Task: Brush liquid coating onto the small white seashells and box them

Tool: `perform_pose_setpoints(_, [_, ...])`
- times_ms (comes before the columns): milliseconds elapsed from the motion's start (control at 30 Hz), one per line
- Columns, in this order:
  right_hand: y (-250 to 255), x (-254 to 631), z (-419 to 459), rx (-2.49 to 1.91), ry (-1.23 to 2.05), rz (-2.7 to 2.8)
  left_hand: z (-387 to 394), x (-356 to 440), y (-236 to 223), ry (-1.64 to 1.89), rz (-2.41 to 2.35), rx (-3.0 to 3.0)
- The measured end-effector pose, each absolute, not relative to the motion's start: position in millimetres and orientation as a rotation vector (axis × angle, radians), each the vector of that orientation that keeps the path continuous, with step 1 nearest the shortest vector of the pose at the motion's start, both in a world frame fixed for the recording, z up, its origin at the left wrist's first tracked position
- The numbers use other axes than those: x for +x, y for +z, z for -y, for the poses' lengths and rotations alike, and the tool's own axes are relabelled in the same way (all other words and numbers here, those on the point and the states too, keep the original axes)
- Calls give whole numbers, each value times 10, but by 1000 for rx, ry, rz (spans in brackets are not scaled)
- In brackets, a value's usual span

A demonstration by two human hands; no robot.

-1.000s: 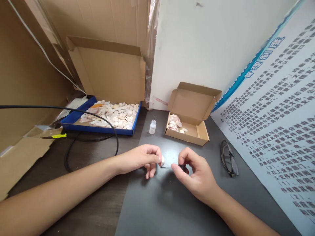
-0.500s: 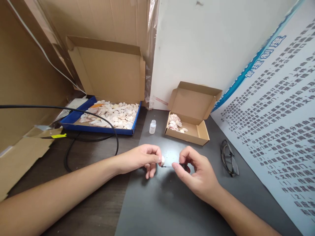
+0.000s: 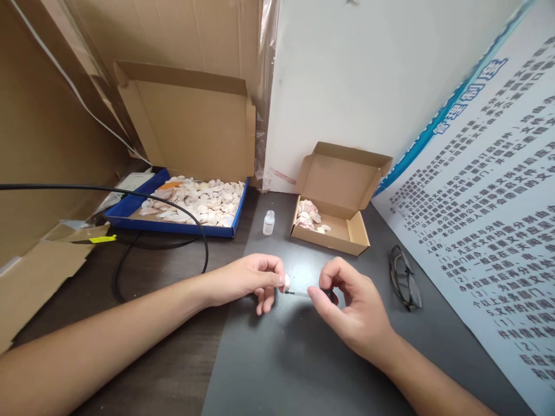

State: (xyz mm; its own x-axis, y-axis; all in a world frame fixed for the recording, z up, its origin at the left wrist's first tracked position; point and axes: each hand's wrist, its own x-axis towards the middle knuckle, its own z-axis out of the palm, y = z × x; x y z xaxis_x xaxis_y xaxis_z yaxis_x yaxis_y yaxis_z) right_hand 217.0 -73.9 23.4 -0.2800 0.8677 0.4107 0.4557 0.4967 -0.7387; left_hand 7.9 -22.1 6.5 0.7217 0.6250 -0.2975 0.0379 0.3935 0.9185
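Between thumb and fingers, my left hand (image 3: 255, 281) pinches a small pale seashell (image 3: 287, 282) above the dark table. My right hand (image 3: 349, 303) is closed on the black cap of a thin brush (image 3: 298, 293), whose handle is mostly hidden by the fingers. The dark brush tip points left and meets the lower edge of the shell, or lies very close to it. Behind the hands a small open glass bottle (image 3: 269, 223) with a white label stands upright, a pale content inside.
A blue-sided box (image 3: 173, 229) full of shells stands at the back left. A smaller cardboard box (image 3: 332, 245) with several shells is right of the bottle. Glasses (image 3: 404, 278) lie at the right, near a printed poster (image 3: 489, 190). A black cable (image 3: 203, 242) loops at left.
My right hand has shifted slightly to the right with the brush, so more of its thin stem shows. My left hand and the shell stay in place.
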Motion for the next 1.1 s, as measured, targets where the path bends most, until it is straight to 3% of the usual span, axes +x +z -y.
perform_pose_setpoints(1100, [240,2189,754,-1114,570,1888,231,85,70,399,-707,1174])
